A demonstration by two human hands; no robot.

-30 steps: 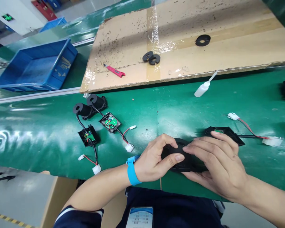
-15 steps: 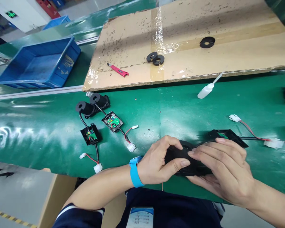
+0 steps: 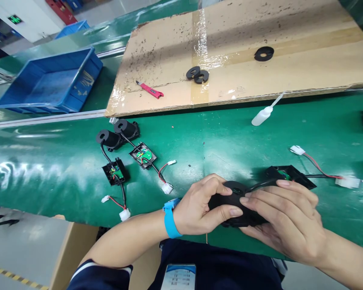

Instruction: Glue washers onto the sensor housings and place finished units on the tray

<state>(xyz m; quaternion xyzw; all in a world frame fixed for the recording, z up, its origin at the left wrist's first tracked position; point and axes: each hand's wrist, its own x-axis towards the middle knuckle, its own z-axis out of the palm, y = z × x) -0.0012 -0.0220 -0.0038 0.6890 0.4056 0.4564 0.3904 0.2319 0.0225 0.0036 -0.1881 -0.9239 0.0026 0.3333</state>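
Near the table's front edge, my left hand (image 3: 205,203) grips a black cylindrical unit (image 3: 225,201), thumb and index finger on its round top with a hole. My right hand (image 3: 287,217) holds the same unit from the other side, fingertips pressed on the top beside the cable. Much of the unit is hidden by my fingers. Its black cable (image 3: 263,184) runs to an open black box (image 3: 293,175) with a green circuit board. From that box, wires lead to a white connector (image 3: 347,181). Two similar units (image 3: 109,137) with open boxes (image 3: 115,171) lie to the left.
A cardboard sheet (image 3: 238,86) lies at the back, bearing a red utility knife (image 3: 150,89), two overlapping black rings (image 3: 201,76) and another black ring (image 3: 264,54). A white squeeze bottle (image 3: 262,115) lies before it. A blue bin (image 3: 78,90) stands at the back left.
Both hands have shifted very slightly with the black unit, whose top hole and cable show a little more. The other things on the table stay where they were.
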